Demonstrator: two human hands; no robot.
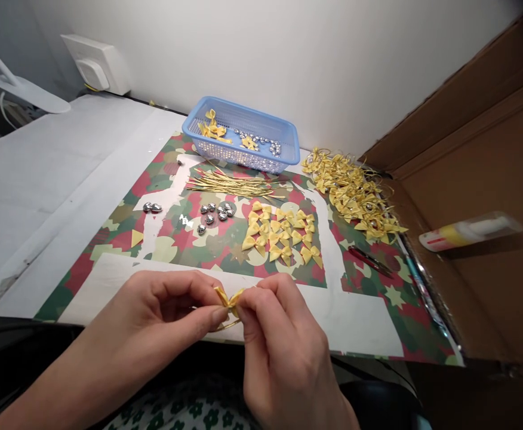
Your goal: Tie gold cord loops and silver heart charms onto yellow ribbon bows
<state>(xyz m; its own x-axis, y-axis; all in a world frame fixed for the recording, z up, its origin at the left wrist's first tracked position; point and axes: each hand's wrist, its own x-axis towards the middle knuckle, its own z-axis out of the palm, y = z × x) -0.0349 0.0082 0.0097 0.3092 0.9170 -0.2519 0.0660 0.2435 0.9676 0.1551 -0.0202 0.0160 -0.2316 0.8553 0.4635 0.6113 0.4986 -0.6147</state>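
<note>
Both of my hands meet at the near table edge, pinching one small yellow ribbon bow (228, 298) between their fingertips. My left hand (165, 310) grips its left side with thumb and forefinger. My right hand (279, 334) holds the right side, fingers curled closed. A thin gold string hangs just under the bow. Beyond the hands, several loose yellow bows (282, 234) lie in rows on the camouflage-patterned mat (122, 236), with several silver beads (217, 214) to their left and a bundle of gold strings (234, 184) behind.
A blue plastic basket (243, 155) with bows and beads stands at the back. A pile of bows with gold strings (355, 194) lies at the right. A red pen (369, 260), a glue tube (467, 232) on a cardboard wall, a white lamp (28, 92) far left.
</note>
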